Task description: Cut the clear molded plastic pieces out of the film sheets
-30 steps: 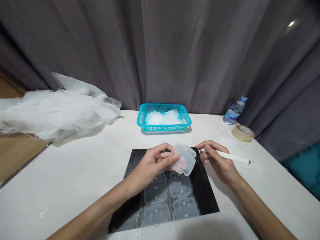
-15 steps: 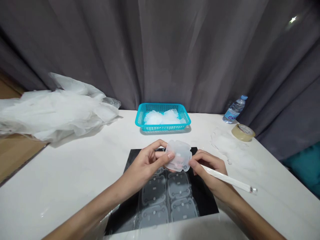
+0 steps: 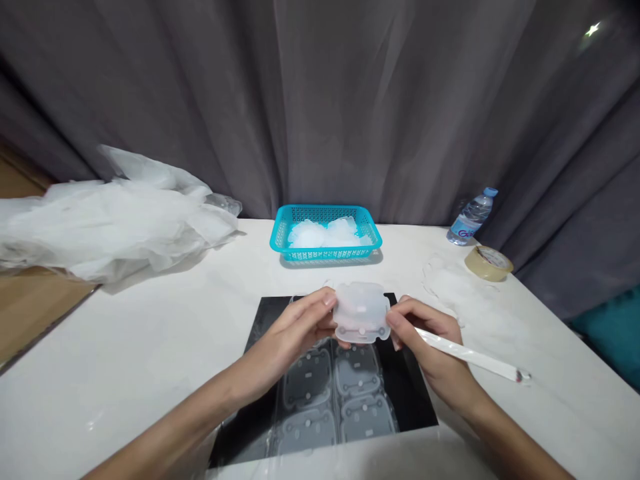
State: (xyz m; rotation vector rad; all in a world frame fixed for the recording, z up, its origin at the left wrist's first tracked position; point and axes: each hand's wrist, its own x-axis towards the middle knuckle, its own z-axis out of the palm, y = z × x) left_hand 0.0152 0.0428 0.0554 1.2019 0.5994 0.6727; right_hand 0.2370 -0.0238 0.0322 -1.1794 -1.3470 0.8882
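Observation:
A translucent, rounded-square plastic piece with notched edges [image 3: 362, 308] is held up in front of me. My left hand [image 3: 307, 320] pinches its left edge, thumb on the near face and fingers partly behind it. At its right edge are the thumb and fingertips of my right hand [image 3: 427, 333]. A slim white pen-like stick [image 3: 475, 359] also lies in my right hand, its far end pointing out to the right; its front tip is hidden. Below, a black sheet [image 3: 410, 393] carries several similar translucent pieces [image 3: 307, 380] in two columns, seemingly under clear film.
Beyond my hands stands a turquoise basket [image 3: 327, 253] with translucent pieces inside. White plastic bags [image 3: 125, 227] are heaped at left over cardboard [image 3: 45, 307]. A water bottle [image 3: 471, 217] and tape roll [image 3: 489, 263] stand back right, near crumpled clear film [image 3: 450, 287]. A grey curtain [image 3: 320, 100] hangs behind.
The plastic piece has turned more squarely toward me and shifted slightly right. My left thumb has moved from its face to its left edge. My right hand and the stick have moved right.

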